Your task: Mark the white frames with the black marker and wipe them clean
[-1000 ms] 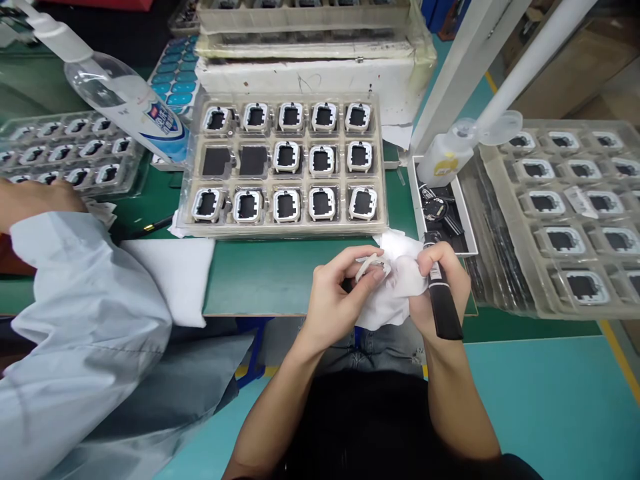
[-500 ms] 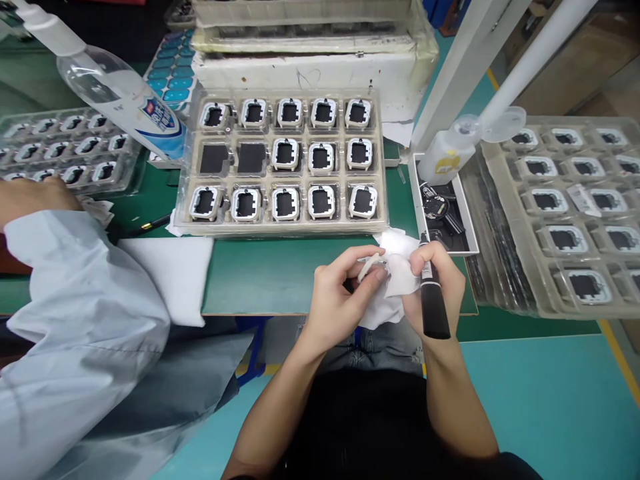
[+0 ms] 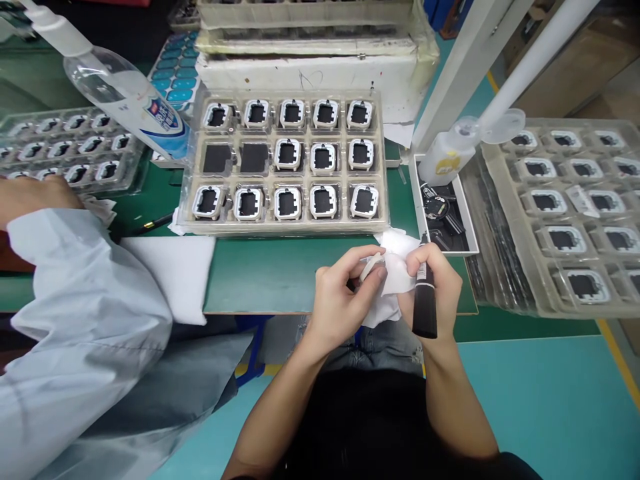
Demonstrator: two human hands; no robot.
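My left hand [image 3: 340, 300] is closed on a small white watch case [image 3: 371, 265], pinched edge-up between thumb and fingers. Beside it, my right hand [image 3: 443, 283] is closed around a black marker pen [image 3: 425, 310], its thick end pointing down toward me. The same hand also grips a crumpled white wipe [image 3: 399, 275], which lies against the watch case. Fingers hide much of the case. Beyond my hands sits a clear plastic tray [image 3: 285, 229] of white watch cases; two pockets in its middle row at the left hold none.
A co-worker's sleeve [image 3: 95, 280] reaches in at the left, by a folded white cloth [image 3: 175, 273] and a spray bottle [image 3: 125, 93]. At the right stand a white box [image 3: 470, 220] of small black parts, a flip-top bottle [image 3: 445, 157] and stacked trays [image 3: 530, 267].
The marker pen in my right hand has shifted slightly left and swung more upright. My right hand and the wipe moved a little toward the watch case; my left hand barely moved.
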